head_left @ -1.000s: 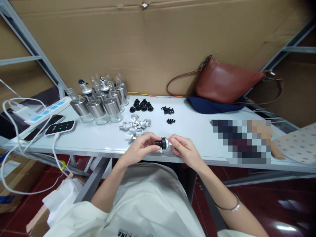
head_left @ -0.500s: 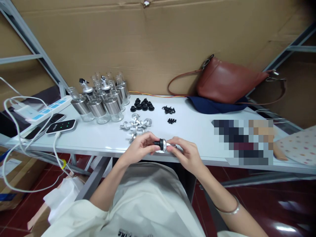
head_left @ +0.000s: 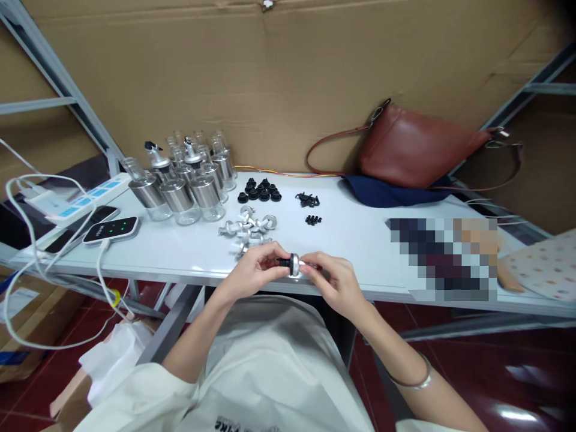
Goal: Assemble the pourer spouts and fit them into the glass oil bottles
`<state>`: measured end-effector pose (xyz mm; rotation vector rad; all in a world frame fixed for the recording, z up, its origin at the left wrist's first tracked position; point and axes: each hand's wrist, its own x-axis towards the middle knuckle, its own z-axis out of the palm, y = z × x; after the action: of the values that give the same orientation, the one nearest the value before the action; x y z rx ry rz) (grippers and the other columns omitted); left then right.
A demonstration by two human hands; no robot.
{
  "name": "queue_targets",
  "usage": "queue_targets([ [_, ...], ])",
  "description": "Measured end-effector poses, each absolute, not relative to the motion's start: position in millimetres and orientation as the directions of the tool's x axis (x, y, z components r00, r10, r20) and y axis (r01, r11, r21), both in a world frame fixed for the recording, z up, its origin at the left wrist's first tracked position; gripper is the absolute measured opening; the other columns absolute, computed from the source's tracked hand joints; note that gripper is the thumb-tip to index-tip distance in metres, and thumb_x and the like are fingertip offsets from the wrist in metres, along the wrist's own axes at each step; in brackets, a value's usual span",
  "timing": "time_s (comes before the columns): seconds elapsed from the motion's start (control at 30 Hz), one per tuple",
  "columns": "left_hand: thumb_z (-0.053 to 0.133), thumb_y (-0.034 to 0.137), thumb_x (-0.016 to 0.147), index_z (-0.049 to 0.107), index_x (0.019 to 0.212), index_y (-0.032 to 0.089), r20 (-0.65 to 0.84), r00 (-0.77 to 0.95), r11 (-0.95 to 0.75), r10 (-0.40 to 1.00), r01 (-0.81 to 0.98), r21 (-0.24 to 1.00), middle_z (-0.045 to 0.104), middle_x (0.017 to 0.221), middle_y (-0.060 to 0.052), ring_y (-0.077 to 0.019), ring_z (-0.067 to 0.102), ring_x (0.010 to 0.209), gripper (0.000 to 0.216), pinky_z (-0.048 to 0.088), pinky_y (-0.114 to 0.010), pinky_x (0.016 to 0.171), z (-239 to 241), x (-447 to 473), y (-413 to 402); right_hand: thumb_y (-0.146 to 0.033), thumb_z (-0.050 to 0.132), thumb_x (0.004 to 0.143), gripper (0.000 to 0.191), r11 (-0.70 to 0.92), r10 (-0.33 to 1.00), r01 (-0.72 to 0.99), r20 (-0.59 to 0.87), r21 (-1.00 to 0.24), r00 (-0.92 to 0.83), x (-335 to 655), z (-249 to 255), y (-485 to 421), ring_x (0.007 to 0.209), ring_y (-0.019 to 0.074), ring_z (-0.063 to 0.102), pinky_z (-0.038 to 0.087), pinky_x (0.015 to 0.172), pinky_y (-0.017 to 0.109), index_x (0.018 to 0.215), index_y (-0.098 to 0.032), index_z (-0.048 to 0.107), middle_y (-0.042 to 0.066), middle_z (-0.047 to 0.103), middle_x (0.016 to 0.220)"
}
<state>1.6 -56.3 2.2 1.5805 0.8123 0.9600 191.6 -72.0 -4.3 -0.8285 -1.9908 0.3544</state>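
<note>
Between my two hands, above the table's front edge, lies a bottle pourer [head_left: 295,264] on its side, with a black ribbed stopper and a silver collar. My left hand [head_left: 258,268] pinches the black stopper end. Fingers of my right hand [head_left: 335,279] close on the narrow spout end, partly hiding it. Just beyond my left hand is a pile of silver-and-white pourer tops [head_left: 249,228]. Farther back sit black stoppers [head_left: 260,191] in a cluster. To their right are a heap of small black levers [head_left: 308,200] and a few tiny black caps [head_left: 313,221].
Glass-and-steel bottles [head_left: 180,195] stand at the back left, two fitted with pourers. A power strip [head_left: 96,198], a phone and a white device [head_left: 111,230] with cables lie left. A brown bag [head_left: 414,147] rests on dark blue cloth. A pixelated patch covers the right side.
The pourer has shifted very slightly left between my hands, and my right hand has moved a little left with it. The things on the table have not moved.
</note>
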Motion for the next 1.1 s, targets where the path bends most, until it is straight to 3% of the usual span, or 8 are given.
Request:
queue_targets([
  [0.17,0.068,0.031,0.073,0.055,0.078,0.014,0.172,0.433,-0.212,0.885,0.044,0.976,0.05,0.07,0.002,-0.0084,0.044,0.061,0.022,0.035,-0.02,0.057,0.6,3.2,-57.0,-0.024,0.047,0.092,0.018,0.671,0.741,0.418,0.579,-0.613,-0.34,188.6,-1.1,-70.6,0.05,0.0096,0.046,0.037,0.049,0.021,0.082,-0.018,0.06,-0.001,0.058,0.063],
  [0.3,0.065,0.038,0.077,0.057,0.093,0.015,0.228,0.369,-0.251,0.901,0.014,0.968,0.052,0.07,0.002,-0.0079,0.046,0.059,0.029,0.038,-0.021,0.057,-0.8,4.4,-57.4,-0.028,0.053,0.089,0.013,0.605,0.748,0.506,0.657,-0.615,-0.096,183.0,-5.0,-70.1,0.06,0.0127,0.049,0.043,0.058,0.024,0.094,-0.02,0.06,0.001,0.051,0.071],
  [0.4,0.06,0.038,0.082,0.056,0.106,0.015,0.264,0.397,-0.267,0.879,-0.05,0.962,0.06,0.081,-0.003,-0.0092,0.053,0.063,0.034,0.043,-0.024,0.064,0.4,4.9,-57.7,-0.027,0.053,0.088,0.01,0.577,0.747,0.486,0.665,-0.656,0.012,181.4,-9.4,-72.5,0.057,0.0124,0.046,0.043,0.055,0.025,0.093,-0.02,0.059,-0.001,0.048,0.068],
  [0.6,0.062,0.033,0.081,0.056,0.095,0.015,0.166,0.414,-0.155,0.895,-0.06,0.986,0.063,0.079,-0.002,-0.0087,0.058,0.058,0.024,0.045,-0.023,0.061,1.0,5.9,-57.0,-0.029,0.052,0.087,0.025,0.505,0.862,0.326,0.483,-0.799,-0.152,184.7,-9.7,-75.3,0.062,0.0132,0.059,0.048,0.061,0.025,0.11,-0.019,0.052,0.0,0.06,0.072],
  [0.77,0.068,0.033,0.076,0.051,0.081,0.017,0.163,0.373,-0.186,0.913,0.026,0.982,0.052,0.065,0.005,-0.0054,0.049,0.053,0.024,0.04,-0.018,0.054,1.0,6.6,-57.7,-0.032,0.054,0.084,0.023,0.396,0.914,0.304,0.339,-0.866,-0.224,187.2,-6.0,-74.1,0.06,0.015,0.061,0.049,0.061,0.027,0.102,-0.018,0.054,0.001,0.063,0.066],
  [0.93,0.063,0.034,0.08,0.048,0.103,0.02,0.172,0.45,-0.211,0.876,0.038,0.977,0.057,0.076,0.002,-0.0084,0.055,0.062,0.031,0.043,-0.02,0.059,4.3,7.5,-59.3,-0.033,0.058,0.08,0.024,0.33,0.932,0.165,0.293,-0.93,-0.211,188.9,-5.4,-72.8,0.062,0.0156,0.063,0.05,0.061,0.027,0.098,-0.019,0.052,0.003,0.068,0.073],
  [1.1,0.056,0.034,0.085,0.048,0.107,0.019,0.17,0.486,-0.222,0.857,0.052,0.974,0.06,0.081,-0.001,-0.01,0.059,0.066,0.028,0.045,-0.022,0.063,5.4,7.4,-59.3,-0.03,0.058,0.08,0.023,0.332,0.928,0.138,0.296,-0.933,-0.227,189.1,-5.0,-71.7,0.062,0.0153,0.063,0.05,0.061,0.027,0.098,-0.019,0.05,0.004,0.068,0.074],
])
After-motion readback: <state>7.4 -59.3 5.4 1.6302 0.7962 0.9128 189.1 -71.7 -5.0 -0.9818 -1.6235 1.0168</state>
